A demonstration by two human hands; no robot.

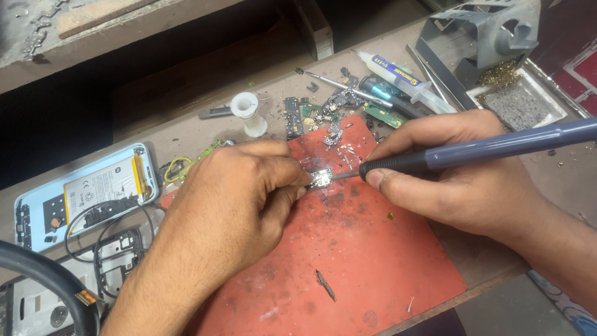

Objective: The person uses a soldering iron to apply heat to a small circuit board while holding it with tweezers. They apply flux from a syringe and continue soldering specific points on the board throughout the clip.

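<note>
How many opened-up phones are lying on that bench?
2. A light-blue phone with its back off and battery showing lies at the left edge; a second opened one sits just below it, partly behind the left forearm. More may be hidden.

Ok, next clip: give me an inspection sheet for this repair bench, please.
Surface: worn red mat on a brown bench, scorched and flecked with debris.
Job's things: small circuit board pinched by the left hand; soldering iron in the right hand, tip at the board.
Clutter: syringe, tweezers, solder spool, board scraps.
Hands: both bare, both gripping.
Cables: black wire loops by the opened phone.
Surroundings: metal stand, cleaning tray.
</note>
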